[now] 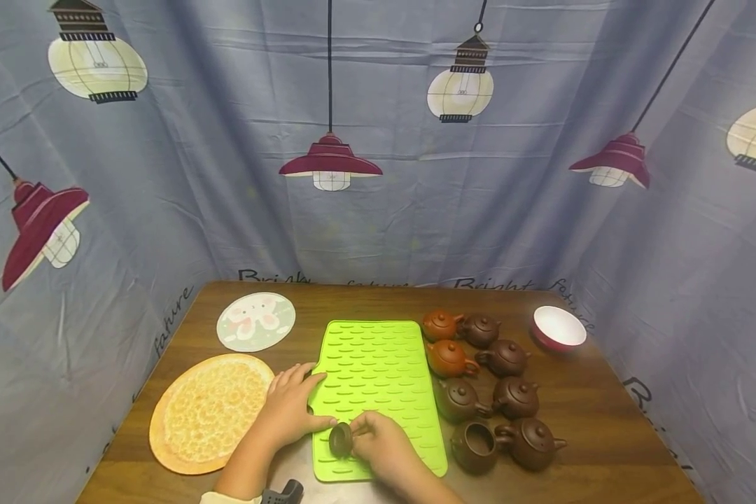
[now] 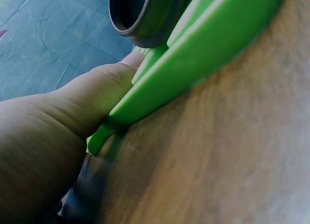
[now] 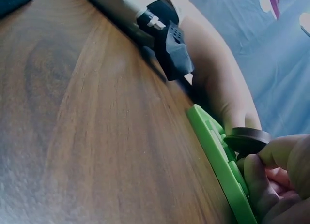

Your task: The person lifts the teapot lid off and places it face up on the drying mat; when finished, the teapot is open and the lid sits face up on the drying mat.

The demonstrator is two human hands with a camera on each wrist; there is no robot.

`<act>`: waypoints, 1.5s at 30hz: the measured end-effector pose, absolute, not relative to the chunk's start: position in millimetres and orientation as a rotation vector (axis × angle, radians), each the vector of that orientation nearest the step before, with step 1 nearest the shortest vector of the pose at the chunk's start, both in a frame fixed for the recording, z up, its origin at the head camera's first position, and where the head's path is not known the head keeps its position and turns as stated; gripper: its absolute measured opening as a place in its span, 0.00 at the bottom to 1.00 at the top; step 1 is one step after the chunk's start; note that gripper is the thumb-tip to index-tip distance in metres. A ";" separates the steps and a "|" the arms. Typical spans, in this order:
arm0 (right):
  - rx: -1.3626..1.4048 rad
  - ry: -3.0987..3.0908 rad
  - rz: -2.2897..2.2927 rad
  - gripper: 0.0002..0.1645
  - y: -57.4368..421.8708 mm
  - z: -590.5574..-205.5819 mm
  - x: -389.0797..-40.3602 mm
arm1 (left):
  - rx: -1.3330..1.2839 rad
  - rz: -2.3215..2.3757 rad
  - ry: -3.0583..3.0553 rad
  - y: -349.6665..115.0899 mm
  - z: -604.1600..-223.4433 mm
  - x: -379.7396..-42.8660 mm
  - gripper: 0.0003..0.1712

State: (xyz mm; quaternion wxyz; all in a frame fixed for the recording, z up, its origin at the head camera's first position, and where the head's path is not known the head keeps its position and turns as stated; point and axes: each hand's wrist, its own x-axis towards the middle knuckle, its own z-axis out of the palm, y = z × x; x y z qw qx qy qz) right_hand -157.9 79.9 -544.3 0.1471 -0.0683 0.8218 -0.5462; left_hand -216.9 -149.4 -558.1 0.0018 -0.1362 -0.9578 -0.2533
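Observation:
My right hand pinches a small dark brown teapot lid over the near left part of a green ridged mat. The lid is tipped on its side, its hollow underside turned to the left, as the left wrist view shows. My left hand rests on the mat's left edge, fingers spread and thumb lying on the mat close to the lid. To the right of the mat stands a dark brown teapot with its top uncovered. Several lidded teapots stand behind and beside it, including a dark one at its right.
Two reddish-orange teapots stand by the mat's far right side. A bowl, white inside and red outside, is at the back right. On the left lie a round bread-patterned mat and an oval rabbit-print mat. Curtains hang around the table.

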 end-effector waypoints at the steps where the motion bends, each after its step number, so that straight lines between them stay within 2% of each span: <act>1: -0.204 2.374 -1.562 0.11 79.9 -544.9 -157.8 | -0.426 -0.800 -3.007 -149.7 -558.5 -216.8 0.57; 10: -0.228 2.372 -1.536 0.12 81.5 -546.5 -159.6 | -0.415 -0.831 -3.001 -150.0 -558.3 -214.7 0.57; 18: -0.197 2.291 -1.610 0.21 86.1 -542.2 -160.1 | -0.424 -0.805 -3.009 -149.0 -560.6 -217.1 0.57; 29: -0.174 2.424 -1.541 0.23 117.3 -532.7 -164.0 | -0.393 -0.791 -3.023 -148.6 -558.3 -217.2 0.57; 37: -0.138 2.550 -1.549 0.18 148.9 -511.6 -162.2 | -0.393 -0.787 -3.034 -149.8 -559.3 -216.9 0.57; 45: 0.038 2.614 -1.598 0.15 181.2 -486.8 -154.8 | -0.392 -0.801 -3.029 -148.9 -559.2 -218.1 0.58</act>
